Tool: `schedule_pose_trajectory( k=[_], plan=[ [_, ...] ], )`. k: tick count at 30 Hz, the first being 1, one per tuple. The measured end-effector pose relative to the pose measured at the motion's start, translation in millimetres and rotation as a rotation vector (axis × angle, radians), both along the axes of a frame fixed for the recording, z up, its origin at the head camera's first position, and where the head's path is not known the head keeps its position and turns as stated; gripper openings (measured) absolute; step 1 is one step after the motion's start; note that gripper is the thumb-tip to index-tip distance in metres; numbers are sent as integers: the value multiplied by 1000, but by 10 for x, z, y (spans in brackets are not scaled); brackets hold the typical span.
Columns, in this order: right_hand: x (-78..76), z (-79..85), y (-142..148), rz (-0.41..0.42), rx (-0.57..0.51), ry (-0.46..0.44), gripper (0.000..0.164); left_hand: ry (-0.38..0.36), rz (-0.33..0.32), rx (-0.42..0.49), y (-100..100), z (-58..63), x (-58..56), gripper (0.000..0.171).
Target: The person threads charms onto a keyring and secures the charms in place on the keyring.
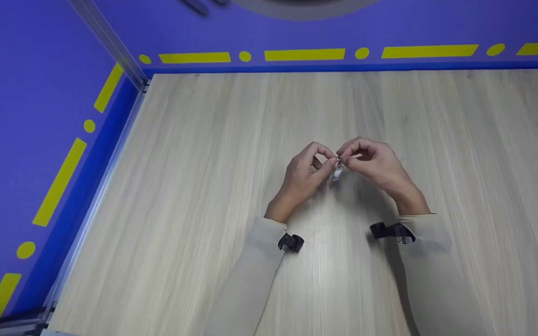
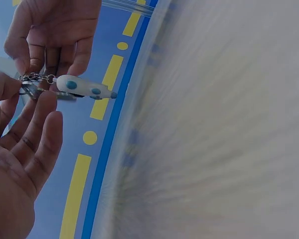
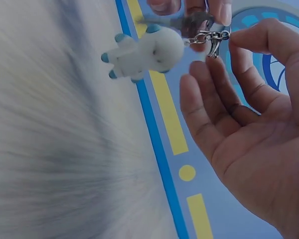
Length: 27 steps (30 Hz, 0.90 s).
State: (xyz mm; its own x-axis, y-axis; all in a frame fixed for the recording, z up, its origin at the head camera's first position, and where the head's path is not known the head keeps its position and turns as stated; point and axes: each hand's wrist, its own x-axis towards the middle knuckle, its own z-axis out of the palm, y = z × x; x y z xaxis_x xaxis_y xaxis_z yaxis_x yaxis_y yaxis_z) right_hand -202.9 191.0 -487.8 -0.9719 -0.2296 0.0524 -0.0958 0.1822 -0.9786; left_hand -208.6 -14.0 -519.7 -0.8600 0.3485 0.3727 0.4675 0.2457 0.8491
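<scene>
Both hands meet above the table around a keychain with a small white figurine (image 3: 157,50) that has blue-green ears and feet. The figurine dangles from a short silver chain (image 3: 204,38). Thumb and fingertips of the left hand (image 1: 304,170) pinch the metal ring end. From the other side the right hand (image 1: 376,163) pinches the same end between thumb and index finger, its other fingers loosely bent, as the right wrist view shows. A blurred silver piece, seemingly a key (image 3: 182,22), hangs beside the figurine. Fingertips partly cover the ring.
A light wood-grain table (image 1: 194,186) lies under the hands. Blue panels with yellow marks (image 1: 304,55) border it at the back and left, with a metal rail (image 1: 96,196) along the left edge. Each sleeved wrist carries a black camera (image 1: 291,242).
</scene>
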Motion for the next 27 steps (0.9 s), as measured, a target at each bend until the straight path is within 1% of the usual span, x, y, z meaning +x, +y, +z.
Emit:
schedule_pose_trajectory(
  k=[5,8,11,14,19,20,24,27],
  plan=[
    [1,-11,-7,13,-43,-68,6,4,-17,-20,-9,1,-1,13],
    [0,-20,-12,21,-63,-87,4,19,-4,-20,-11,4,-3,12],
    [-2,-31,-13,27,-64,-90,11,21,7,-1,-6,11,-4,13],
    [-4,-47,-9,39,-63,-104,17,3,-2,38,0,11,-8,13],
    [-16,-67,-5,76,-52,-133,5,-47,-42,142,2,2,-15,13],
    [-18,-69,-5,81,-59,-138,5,-57,-53,166,3,1,-17,13],
    [-20,-70,-6,98,-78,-149,10,-90,-84,249,6,12,-15,13],
    [-16,-75,-1,105,-76,-162,12,-94,-89,283,15,25,-13,12]
  ],
)
